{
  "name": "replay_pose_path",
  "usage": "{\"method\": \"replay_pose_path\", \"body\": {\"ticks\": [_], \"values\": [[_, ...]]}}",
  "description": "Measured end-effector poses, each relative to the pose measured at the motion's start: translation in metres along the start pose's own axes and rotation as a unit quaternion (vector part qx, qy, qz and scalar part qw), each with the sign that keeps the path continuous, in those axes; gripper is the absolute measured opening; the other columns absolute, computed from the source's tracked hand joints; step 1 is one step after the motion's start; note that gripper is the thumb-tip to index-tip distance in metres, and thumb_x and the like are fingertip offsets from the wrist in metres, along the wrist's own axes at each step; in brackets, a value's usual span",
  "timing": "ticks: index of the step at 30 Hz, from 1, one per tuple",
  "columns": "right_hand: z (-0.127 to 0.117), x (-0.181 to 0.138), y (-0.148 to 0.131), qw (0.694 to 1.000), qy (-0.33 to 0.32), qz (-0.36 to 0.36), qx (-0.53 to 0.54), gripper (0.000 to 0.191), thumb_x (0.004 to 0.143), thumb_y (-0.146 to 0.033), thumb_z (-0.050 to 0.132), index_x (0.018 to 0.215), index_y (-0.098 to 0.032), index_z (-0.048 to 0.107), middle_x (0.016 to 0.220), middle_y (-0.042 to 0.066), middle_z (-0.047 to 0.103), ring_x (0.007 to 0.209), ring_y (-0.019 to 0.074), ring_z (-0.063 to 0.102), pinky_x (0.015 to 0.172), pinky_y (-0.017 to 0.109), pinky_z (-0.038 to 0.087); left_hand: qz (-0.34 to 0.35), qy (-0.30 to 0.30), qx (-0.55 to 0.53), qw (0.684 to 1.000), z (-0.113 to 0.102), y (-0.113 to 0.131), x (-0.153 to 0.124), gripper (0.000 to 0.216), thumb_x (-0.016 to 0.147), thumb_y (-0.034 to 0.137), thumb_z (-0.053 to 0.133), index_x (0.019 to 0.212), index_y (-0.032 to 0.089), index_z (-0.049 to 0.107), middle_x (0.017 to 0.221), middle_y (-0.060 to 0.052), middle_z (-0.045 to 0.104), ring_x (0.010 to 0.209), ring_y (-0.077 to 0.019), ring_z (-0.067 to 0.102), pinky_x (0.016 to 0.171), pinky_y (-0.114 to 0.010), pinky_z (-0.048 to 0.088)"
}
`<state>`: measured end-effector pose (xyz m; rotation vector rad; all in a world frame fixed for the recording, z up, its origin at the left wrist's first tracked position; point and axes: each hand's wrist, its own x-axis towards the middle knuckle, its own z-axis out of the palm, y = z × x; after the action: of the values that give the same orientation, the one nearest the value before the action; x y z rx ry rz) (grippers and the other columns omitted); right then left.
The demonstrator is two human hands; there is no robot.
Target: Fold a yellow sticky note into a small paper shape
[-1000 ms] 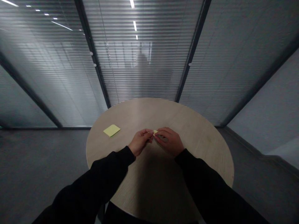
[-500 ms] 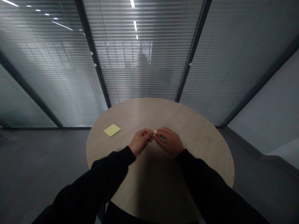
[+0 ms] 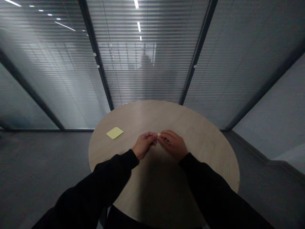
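My left hand (image 3: 144, 145) and my right hand (image 3: 172, 145) meet above the middle of a round pale wood table (image 3: 195, 140). A small piece of folded yellow paper (image 3: 159, 135) shows between their fingertips, pinched by both hands, and most of it is hidden by my fingers. To the left, a flat square yellow sticky note (image 3: 115, 133) lies on the tabletop, apart from both hands.
Glass partitions with slatted blinds (image 3: 143, 73) and dark metal posts stand behind the table. A grey floor (image 3: 43, 159) surrounds it. My black sleeves reach in from the lower corners, and a shadow falls on the near part of the table.
My hands stay nearly still around the small yellow paper, with slight finger movement. The whole view drifts a little, and the sticky note on the table has not moved.
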<state>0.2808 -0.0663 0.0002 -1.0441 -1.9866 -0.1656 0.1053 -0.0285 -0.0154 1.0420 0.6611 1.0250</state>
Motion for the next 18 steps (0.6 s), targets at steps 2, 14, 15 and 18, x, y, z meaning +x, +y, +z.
{"method": "replay_pose_path", "body": {"ticks": [2, 14, 15, 18], "values": [[-0.0003, 0.0007, 0.0004, 1.000, -0.009, -0.009, -0.009, 0.017, 0.101, -0.028, 0.053, 0.097, -0.022, 0.068, 0.104, 0.009, 0.071, 0.097, 0.0218, 0.067, 0.085, 0.035, 0.056, -0.001, -0.001, -0.011, 1.000, 0.0010, 0.0003, -0.0007, 0.040, 0.067, 0.041, 0.088, 0.087, 0.012, 0.069, 0.074, -0.002, 0.065, 0.065, -0.0089, 0.056, 0.065, -0.024, 0.042], [-0.0016, 0.0024, -0.0025, 0.998, -0.001, 0.025, 0.061, 0.011, 0.097, -0.025, 0.056, 0.095, -0.021, 0.066, 0.107, 0.009, 0.067, 0.093, 0.0204, 0.067, 0.072, 0.031, 0.058, 0.047, -0.020, 0.018, 0.999, 0.0000, 0.0001, -0.0005, 0.038, 0.072, 0.041, 0.085, 0.090, 0.011, 0.071, 0.076, -0.003, 0.066, 0.066, -0.0094, 0.054, 0.067, -0.025, 0.041], [-0.0011, 0.0025, -0.0032, 0.996, 0.005, 0.036, 0.078, 0.010, 0.096, -0.026, 0.057, 0.094, -0.021, 0.066, 0.105, 0.009, 0.067, 0.089, 0.0197, 0.067, 0.069, 0.030, 0.057, 0.052, -0.021, 0.023, 0.998, 0.0001, 0.0004, -0.0006, 0.037, 0.072, 0.041, 0.085, 0.090, 0.011, 0.071, 0.076, -0.003, 0.066, 0.067, -0.0094, 0.054, 0.068, -0.025, 0.041], [0.0010, 0.0024, -0.0054, 0.991, 0.022, 0.068, 0.114, 0.009, 0.095, -0.027, 0.059, 0.092, -0.021, 0.065, 0.098, 0.007, 0.067, 0.080, 0.0179, 0.065, 0.065, 0.029, 0.056, 0.062, -0.018, 0.034, 0.997, 0.0011, 0.0020, -0.0010, 0.036, 0.073, 0.041, 0.084, 0.090, 0.011, 0.071, 0.077, -0.004, 0.067, 0.067, -0.0095, 0.054, 0.068, -0.025, 0.041]]}}
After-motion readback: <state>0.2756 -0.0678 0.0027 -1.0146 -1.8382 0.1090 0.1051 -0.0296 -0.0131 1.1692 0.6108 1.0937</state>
